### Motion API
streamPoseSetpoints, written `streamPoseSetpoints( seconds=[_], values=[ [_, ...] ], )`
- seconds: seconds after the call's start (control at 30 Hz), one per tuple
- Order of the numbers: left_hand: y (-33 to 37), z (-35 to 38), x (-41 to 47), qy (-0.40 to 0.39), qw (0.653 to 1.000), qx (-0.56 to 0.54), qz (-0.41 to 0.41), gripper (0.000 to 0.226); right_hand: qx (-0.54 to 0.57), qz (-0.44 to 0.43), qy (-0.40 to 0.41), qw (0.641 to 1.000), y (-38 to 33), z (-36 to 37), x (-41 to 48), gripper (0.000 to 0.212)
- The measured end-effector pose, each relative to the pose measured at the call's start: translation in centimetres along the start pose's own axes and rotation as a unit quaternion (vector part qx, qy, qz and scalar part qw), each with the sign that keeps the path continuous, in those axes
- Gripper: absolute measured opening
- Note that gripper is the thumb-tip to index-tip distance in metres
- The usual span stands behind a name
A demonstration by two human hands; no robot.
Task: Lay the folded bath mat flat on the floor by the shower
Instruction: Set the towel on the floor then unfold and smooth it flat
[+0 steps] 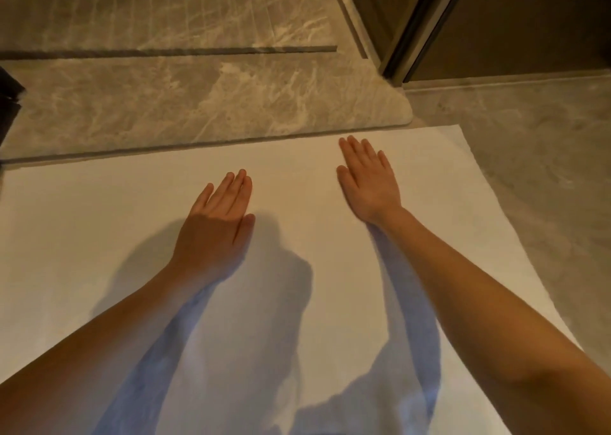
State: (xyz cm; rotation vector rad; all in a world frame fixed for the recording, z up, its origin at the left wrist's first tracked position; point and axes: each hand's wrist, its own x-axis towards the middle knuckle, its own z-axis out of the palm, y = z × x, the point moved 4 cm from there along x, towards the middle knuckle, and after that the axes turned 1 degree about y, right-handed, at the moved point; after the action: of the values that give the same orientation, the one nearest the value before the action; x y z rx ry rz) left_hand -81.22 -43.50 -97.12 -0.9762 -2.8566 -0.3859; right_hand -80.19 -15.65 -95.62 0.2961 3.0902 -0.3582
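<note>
The white bath mat (99,223) lies spread out flat on the floor, its far edge running along the raised marble shower step (165,110). My left hand (215,223) rests palm down on the mat's middle, fingers straight and together. My right hand (367,183) presses flat on the mat nearer its far right corner, fingers straight and slightly spread. Neither hand grips anything. Shadows of my arms and body fall across the near part of the mat.
Beyond the step is the marble shower floor (165,11) with a long dark drain slot (198,51). A dark door frame (416,31) stands at the upper right. Grey floor tile (535,157) runs along the mat's right side. A dark object (8,97) sits at the left edge.
</note>
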Motion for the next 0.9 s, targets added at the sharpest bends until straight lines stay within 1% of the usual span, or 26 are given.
streamPoseSetpoints(
  seconds=[0.1,0.17,0.27,0.33,0.37,0.4,0.43,0.47,0.53,0.6,0.67,0.73,0.8,0.87,0.9],
  values=[
    [-0.1,0.0,0.0,-0.011,1.000,0.004,-0.003,0.058,-0.008,0.077,0.013,0.997,6.7,-1.3,-0.5,0.056],
    [0.0,0.0,0.0,-0.015,1.000,0.007,-0.002,0.058,-0.017,0.101,0.018,0.995,9.0,-1.8,-1.1,0.056],
    [0.2,-0.2,-0.1,-0.014,1.000,0.000,-0.008,0.058,-0.023,0.121,0.004,0.992,9.5,-2.5,-0.9,0.057],
    [0.4,-0.4,-0.3,-0.011,1.000,-0.006,-0.007,0.058,-0.014,0.152,-0.005,0.988,7.9,-3.1,-1.5,0.057],
    [0.4,-0.5,-0.3,-0.006,1.000,-0.011,-0.003,0.057,0.002,0.170,0.004,0.985,6.2,-3.4,-2.4,0.057],
    [0.4,-0.6,-0.3,-0.002,1.000,-0.017,0.001,0.057,0.017,0.169,0.021,0.985,3.8,-3.3,-3.8,0.056],
    [0.5,-0.7,-0.2,0.001,1.000,-0.019,0.004,0.057,0.031,0.145,0.036,0.988,0.8,-2.8,-5.8,0.056],
    [0.5,-0.6,-0.2,0.002,1.000,-0.018,0.003,0.056,0.048,0.102,0.044,0.993,-2.7,-2.0,-8.1,0.056],
    [0.6,-0.5,-0.2,-0.003,1.000,-0.016,-0.011,0.057,0.078,0.016,0.021,0.997,-8.7,-0.4,-12.5,0.058],
    [0.7,-0.7,0.2,-0.022,0.998,-0.033,-0.038,0.059,0.102,-0.010,0.004,0.995,-12.0,0.7,-15.9,0.059],
    [1.3,-1.8,0.3,-0.010,0.999,-0.041,-0.035,0.058,0.109,-0.023,0.004,0.994,-14.1,1.4,-18.4,0.059],
    [3.0,-2.8,-0.8,-0.006,1.000,-0.014,0.005,0.055,0.117,-0.041,0.003,0.992,-15.8,1.8,-20.3,0.060],
    [5.8,-2.5,-3.3,-0.037,0.999,0.000,0.037,0.055,0.117,-0.027,-0.011,0.993,-16.1,2.7,-21.6,0.060],
    [8.1,-1.5,-6.4,-0.080,0.995,-0.018,0.055,0.058,0.094,-0.003,-0.029,0.995,-14.8,3.6,-22.5,0.059],
    [8.7,-1.0,-7.5,-0.094,0.993,-0.021,0.062,0.059,0.077,-0.004,-0.029,0.997,-13.9,3.8,-22.8,0.057]
  ],
)
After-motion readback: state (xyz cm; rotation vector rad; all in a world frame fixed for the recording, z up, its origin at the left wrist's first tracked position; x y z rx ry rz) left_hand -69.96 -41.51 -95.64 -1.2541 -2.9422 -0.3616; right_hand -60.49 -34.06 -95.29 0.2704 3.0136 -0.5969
